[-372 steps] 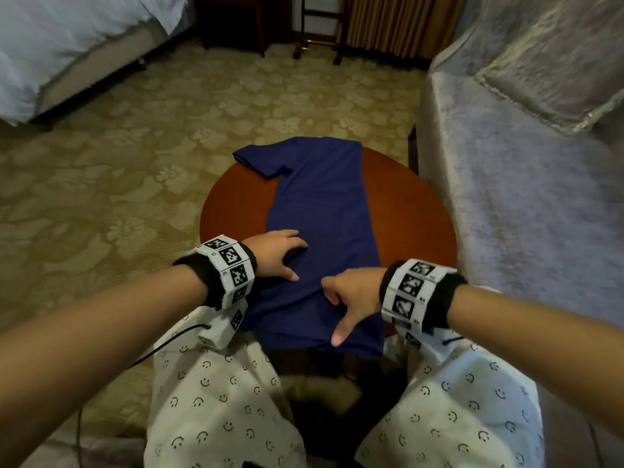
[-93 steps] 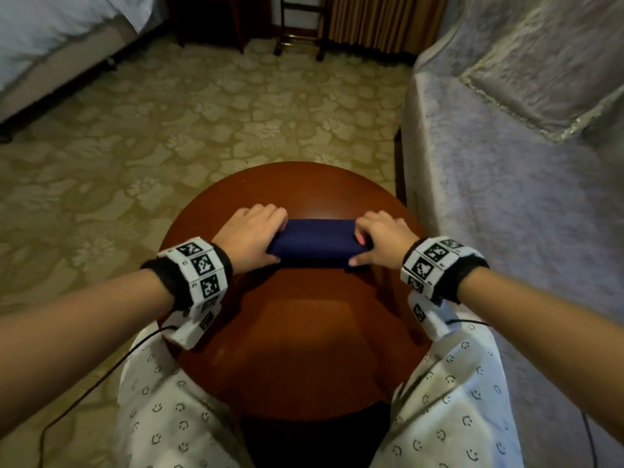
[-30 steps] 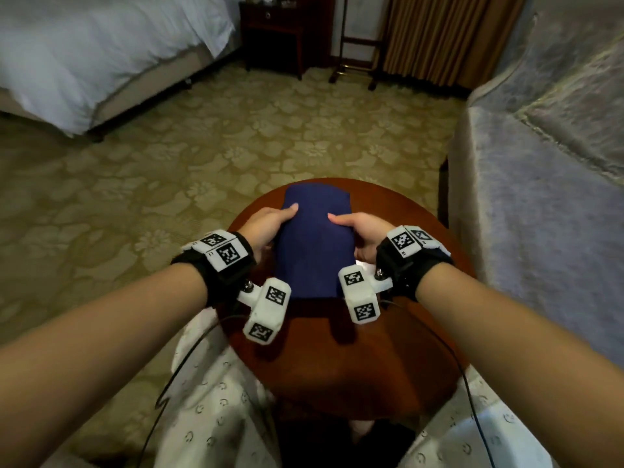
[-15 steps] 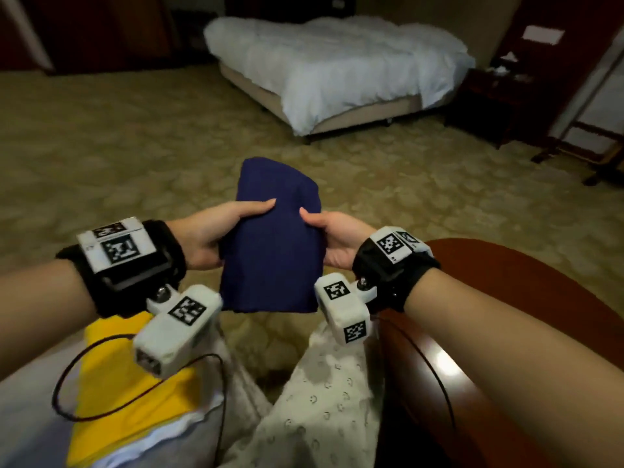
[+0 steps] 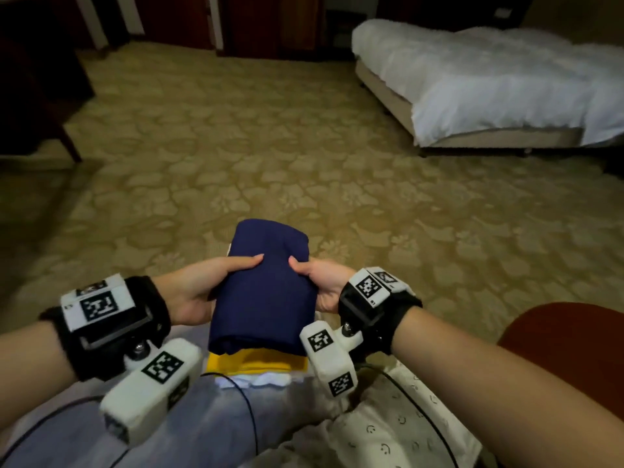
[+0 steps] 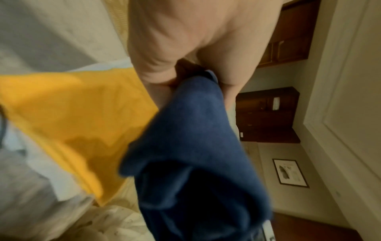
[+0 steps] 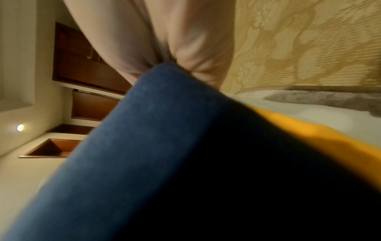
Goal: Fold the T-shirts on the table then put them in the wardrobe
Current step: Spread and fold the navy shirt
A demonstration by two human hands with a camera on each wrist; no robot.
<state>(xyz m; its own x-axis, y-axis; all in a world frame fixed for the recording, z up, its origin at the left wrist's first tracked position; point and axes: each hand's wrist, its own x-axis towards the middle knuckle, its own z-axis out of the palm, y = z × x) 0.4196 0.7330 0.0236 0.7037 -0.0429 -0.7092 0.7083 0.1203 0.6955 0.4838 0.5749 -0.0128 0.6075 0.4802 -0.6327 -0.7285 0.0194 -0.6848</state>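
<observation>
Navy T-shirt (image 5: pixel 266 292) between both hands

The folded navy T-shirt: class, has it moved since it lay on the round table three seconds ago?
Yes. The navy T-shirt has left the round table, now at its right, and sits over a yellow shirt.

Patterned beige carpet (image 5: pixel 304 146) covers floor. Bed w/ white duvet (image 5: pixel 489 79) at far right. Dark wood cabinets (image 5: pixel 263 25) along back wall. Red-brown round table (image 5: pixel 567 339) at right edge. Framed picture (image 6: pixel 289 172) on pale wall; dim light.
</observation>
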